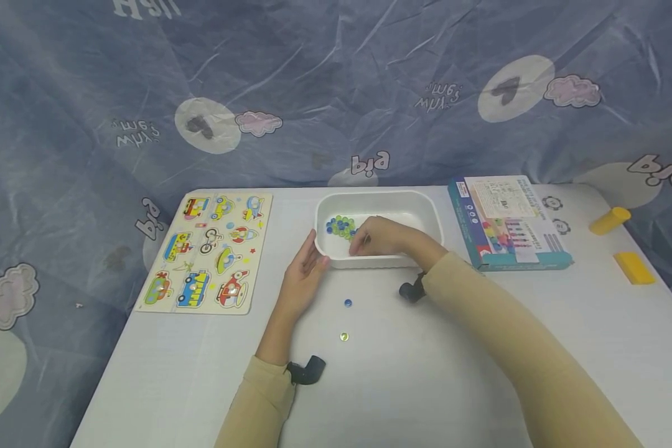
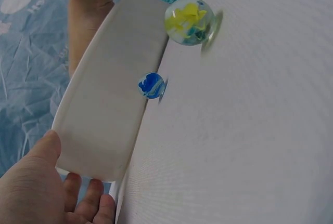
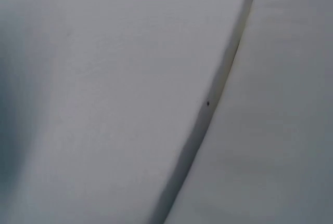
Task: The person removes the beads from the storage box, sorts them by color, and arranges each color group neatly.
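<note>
A white plastic basin stands on the table, with a cluster of blue and yellow-green glass marbles at its left side. My left hand grips the basin's near left corner, thumb at the rim and fingers against the outer side. Reaching over the near rim, my right hand is inside the basin, its bent fingers pointing down beside the marbles. I cannot tell whether it pinches one. On the table in front lie a blue marble and, closer to me, a yellow marble.
Left of the basin lies a wooden vehicle puzzle board. A blue toy box is at its right. Farther right are a yellow cylinder and a yellow block near the table's edge. A patterned blue cloth hangs behind.
</note>
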A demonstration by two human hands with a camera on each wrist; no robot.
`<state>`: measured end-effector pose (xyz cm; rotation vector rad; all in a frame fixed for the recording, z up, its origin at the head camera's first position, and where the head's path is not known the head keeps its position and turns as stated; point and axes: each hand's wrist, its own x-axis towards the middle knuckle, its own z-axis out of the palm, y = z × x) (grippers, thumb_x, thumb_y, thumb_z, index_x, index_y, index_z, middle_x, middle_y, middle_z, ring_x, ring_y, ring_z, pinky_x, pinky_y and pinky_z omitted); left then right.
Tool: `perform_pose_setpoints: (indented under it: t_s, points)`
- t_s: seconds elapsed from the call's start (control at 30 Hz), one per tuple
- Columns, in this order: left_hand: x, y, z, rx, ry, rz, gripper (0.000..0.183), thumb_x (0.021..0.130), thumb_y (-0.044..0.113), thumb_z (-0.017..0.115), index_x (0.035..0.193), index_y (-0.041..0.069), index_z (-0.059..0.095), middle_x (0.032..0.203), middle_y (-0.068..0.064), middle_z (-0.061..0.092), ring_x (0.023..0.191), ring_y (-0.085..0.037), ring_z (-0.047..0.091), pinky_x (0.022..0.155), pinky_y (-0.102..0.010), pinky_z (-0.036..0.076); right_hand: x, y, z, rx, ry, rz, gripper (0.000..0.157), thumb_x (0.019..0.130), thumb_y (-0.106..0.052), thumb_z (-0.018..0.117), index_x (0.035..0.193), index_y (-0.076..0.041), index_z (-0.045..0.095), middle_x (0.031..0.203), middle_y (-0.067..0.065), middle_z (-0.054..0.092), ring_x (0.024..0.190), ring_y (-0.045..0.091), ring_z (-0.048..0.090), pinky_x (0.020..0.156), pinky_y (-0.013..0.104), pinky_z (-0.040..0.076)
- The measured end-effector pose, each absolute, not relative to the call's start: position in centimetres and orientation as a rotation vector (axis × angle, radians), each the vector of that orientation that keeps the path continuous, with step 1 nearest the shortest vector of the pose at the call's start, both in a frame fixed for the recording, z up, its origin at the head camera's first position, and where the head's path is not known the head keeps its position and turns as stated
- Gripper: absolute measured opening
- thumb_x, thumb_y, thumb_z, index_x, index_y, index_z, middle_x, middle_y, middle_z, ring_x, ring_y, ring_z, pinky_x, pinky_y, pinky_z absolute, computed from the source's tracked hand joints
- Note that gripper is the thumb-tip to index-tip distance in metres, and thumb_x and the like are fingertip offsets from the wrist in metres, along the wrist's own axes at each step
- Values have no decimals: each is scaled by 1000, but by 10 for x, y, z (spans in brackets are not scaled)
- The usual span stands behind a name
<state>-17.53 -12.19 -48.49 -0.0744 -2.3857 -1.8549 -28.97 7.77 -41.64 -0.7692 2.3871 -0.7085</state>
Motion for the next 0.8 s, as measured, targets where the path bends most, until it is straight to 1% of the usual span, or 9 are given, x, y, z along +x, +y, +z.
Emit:
perform_pose_setpoints:
  t_s: [0.13, 0.23, 0.33, 0.43, 0.57, 0.63, 0.8]
  points:
    - [-175, -122, -485, -83, -2382, -1850, 61, 95, 34, 56, 146, 41, 24, 153, 5, 34, 138, -6, 36, 113, -28, 36, -290, 82, -416, -812, 2407, -685, 13, 79, -15, 75, 90, -21, 77, 93, -5, 74, 90, 11, 68, 93, 33, 54]
    - [-174, -122, -485, -79, -2381, -1843, 61, 95, 34, 56, 146, 40, 25, 153, 4, 35, 139, -9, 36, 113, -30, 36, -290, 84, -416, -837, 2388, -682, 13, 79, -13, 75, 90, -20, 77, 92, -4, 75, 92, 13, 69, 93, 34, 54]
    - [-174, -123, -485, -70, -2385, -1845, 60, 94, 36, 56, 146, 41, 26, 152, 6, 35, 138, -8, 36, 113, -30, 36, -290, 84, -416, -825, 2364, -680, 12, 79, -14, 75, 88, -21, 77, 92, -4, 75, 93, 12, 68, 93, 33, 54]
    - [-175, -123, -486, -66, -2390, -1854, 60, 94, 37, 57, 145, 43, 25, 152, 9, 35, 138, -6, 36, 113, -29, 36, -290, 83, -417, -806, 2355, -675, 11, 79, -15, 75, 87, -22, 77, 90, -6, 75, 92, 11, 67, 92, 32, 54]
    - [-175, -123, -486, -61, -2396, -1862, 60, 94, 37, 57, 144, 46, 25, 153, 9, 34, 137, -3, 36, 113, -27, 36, -290, 82, -417, -828, 2371, -679, 10, 79, -15, 75, 87, -20, 78, 90, -4, 75, 87, 11, 67, 87, 31, 56]
    - [-176, -123, -486, -61, -2398, -1861, 61, 94, 37, 57, 144, 46, 24, 153, 9, 34, 137, -3, 36, 113, -27, 36, -290, 82, -418, -857, 2402, -677, 10, 79, -16, 75, 88, -20, 77, 90, -4, 74, 86, 11, 68, 85, 30, 57]
    - [-174, -123, -485, -55, -2403, -1851, 61, 94, 36, 56, 145, 45, 24, 153, 8, 33, 138, -4, 36, 112, -26, 36, -289, 82, -417, -899, 2508, -687, 8, 80, -23, 75, 88, -24, 76, 87, -8, 73, 81, 9, 65, 82, 27, 56]
